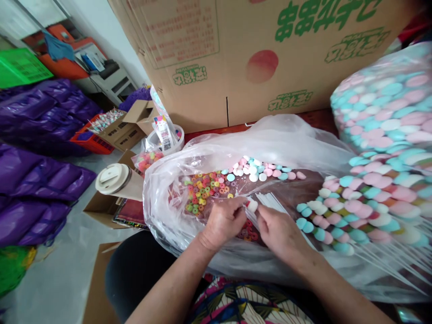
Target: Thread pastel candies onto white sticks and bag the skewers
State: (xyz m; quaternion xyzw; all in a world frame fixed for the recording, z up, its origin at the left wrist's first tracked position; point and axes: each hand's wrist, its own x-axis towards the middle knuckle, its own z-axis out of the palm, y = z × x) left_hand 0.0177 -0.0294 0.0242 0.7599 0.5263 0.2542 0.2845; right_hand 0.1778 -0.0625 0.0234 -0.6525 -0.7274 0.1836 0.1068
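The fingers (242, 206) of the left hand (222, 222) are pinched shut on a small white sweet (252, 206), which sits right between the two hands. Meeting it, the right hand (280, 231) has its fingers closed on thin white sticks (270, 201), though how firmly I cannot tell.

The sweet is a pale, puffy disc. It looks light and soft, and would likely squash under a hard squeeze, so it is best held by its rim. The sticks look stiff but slender, best gripped close to the tip.

Just beyond the fingers, loose coloured rings (204, 186) and pastel discs (259, 170) lie on a clear plastic bag (270, 135). Right of the fingers lie filled skewers (344, 211), and behind everything stands a cardboard box (270, 58).
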